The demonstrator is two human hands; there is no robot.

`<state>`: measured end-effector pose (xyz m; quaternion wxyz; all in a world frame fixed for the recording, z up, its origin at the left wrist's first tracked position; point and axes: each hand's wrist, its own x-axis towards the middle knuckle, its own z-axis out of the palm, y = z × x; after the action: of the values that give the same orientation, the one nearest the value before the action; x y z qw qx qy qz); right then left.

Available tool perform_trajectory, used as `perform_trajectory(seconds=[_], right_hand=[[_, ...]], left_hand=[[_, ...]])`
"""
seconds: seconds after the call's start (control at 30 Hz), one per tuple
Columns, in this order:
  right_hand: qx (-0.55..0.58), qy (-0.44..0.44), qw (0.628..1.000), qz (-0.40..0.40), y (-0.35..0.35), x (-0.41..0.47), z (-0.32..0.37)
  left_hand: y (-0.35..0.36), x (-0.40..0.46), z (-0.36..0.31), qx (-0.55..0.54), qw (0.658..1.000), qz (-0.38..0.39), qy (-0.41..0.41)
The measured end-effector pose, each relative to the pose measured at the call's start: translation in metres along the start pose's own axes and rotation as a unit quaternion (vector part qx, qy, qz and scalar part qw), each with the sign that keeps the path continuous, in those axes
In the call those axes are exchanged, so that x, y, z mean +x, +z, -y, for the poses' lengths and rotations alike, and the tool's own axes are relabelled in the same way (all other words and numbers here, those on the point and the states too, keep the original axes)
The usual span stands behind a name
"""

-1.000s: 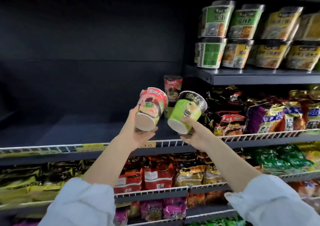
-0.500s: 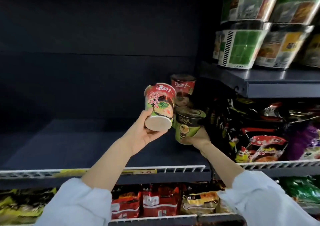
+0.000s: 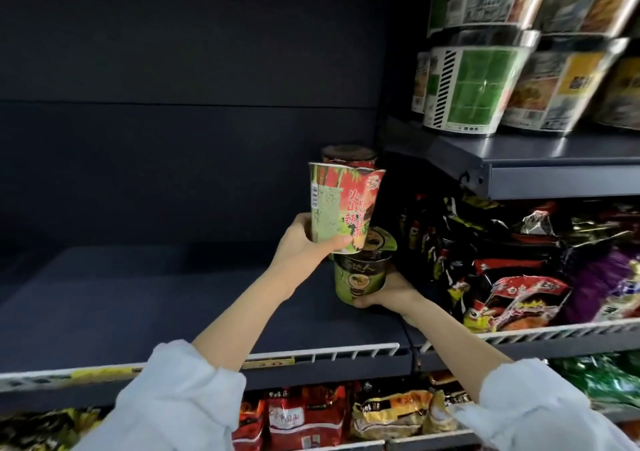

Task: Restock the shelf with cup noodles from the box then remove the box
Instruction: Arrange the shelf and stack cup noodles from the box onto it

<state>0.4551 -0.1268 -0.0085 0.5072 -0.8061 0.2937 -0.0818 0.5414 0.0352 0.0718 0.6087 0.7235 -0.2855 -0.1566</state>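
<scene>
left grip [image 3: 304, 242] holds red-green cup [image 3: 341, 204]; right grip [image 3: 388, 293] holds dark-lidded green cup [image 3: 360, 274].

The dark shelf [image 3: 145, 298] with a white wire front rail [image 3: 322, 353] carries one dark-lidded cup [image 3: 348, 154] standing at the back toward 1 o'clock, the adjoining shelf at 3 o'clock holds piled snack bags [image 3: 519, 294], and the upper shelf [image 3: 554, 159] at 2 o'clock bears stacked noodle bowls [image 3: 474, 87].
</scene>
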Motion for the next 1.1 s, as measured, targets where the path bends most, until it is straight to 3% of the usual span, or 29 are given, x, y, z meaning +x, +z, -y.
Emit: perform_trajectory(seconds=[0.17,0.63,0.87,1.1], right_hand=[[0.113,-0.067,0.991,-0.021,-0.020,-0.014,0.019],[0.042,-0.125,0.990,-0.055,-0.037,-0.021,0.043],[0.050,-0.114,0.991,-0.049,-0.037,-0.026,0.043],[0.068,-0.109,0.990,-0.054,-0.042,-0.056,0.043]], left_hand=[[0.022,0.010,-0.006,-0.012,1.000,-0.012,0.021],[0.056,0.023,0.006,0.031,0.999,-0.004,0.020],[0.054,0.017,0.002,0.139,0.990,-0.018,0.033],[0.043,-0.018,-0.017,0.245,0.964,-0.089,0.057]])
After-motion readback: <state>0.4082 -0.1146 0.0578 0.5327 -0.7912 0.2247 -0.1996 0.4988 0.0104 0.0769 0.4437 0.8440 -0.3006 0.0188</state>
